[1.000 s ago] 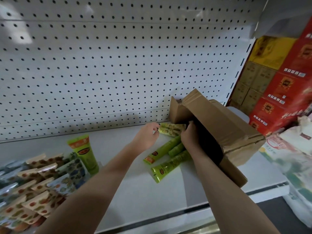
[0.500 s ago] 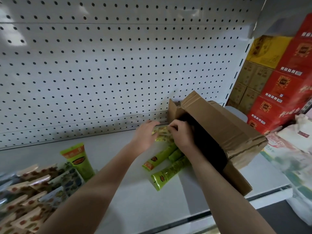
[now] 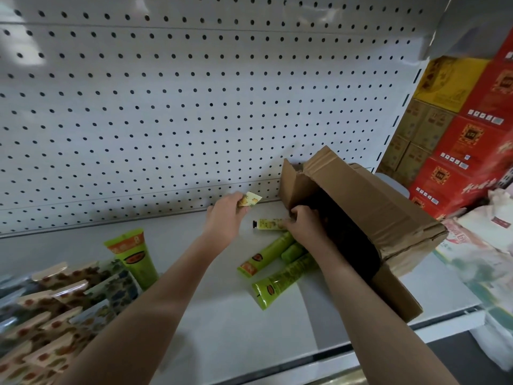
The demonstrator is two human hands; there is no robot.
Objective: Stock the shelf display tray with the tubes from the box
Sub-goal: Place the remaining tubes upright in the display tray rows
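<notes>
A brown cardboard box (image 3: 369,207) lies on its side on the white shelf (image 3: 222,315), its open mouth facing left. My left hand (image 3: 226,215) holds a small yellow patterned tube (image 3: 249,200) near the pegboard. My right hand (image 3: 304,225) at the box mouth grips another yellow tube (image 3: 268,224) with a black cap pointing left. Three green tubes (image 3: 277,262) lie on the shelf just below my right hand. A larger green tube (image 3: 133,259) stands upright at the left.
The display tray at lower left holds several patterned tubes (image 3: 55,309). A white pegboard (image 3: 194,107) backs the shelf. Red and yellow cartons (image 3: 472,129) are stacked at the right, with white sacks (image 3: 488,254) below them.
Both hands were together on the yellow tubes at the box mouth. Now they have parted: the left lifted one tube towards the pegboard, and the right keeps the other.
</notes>
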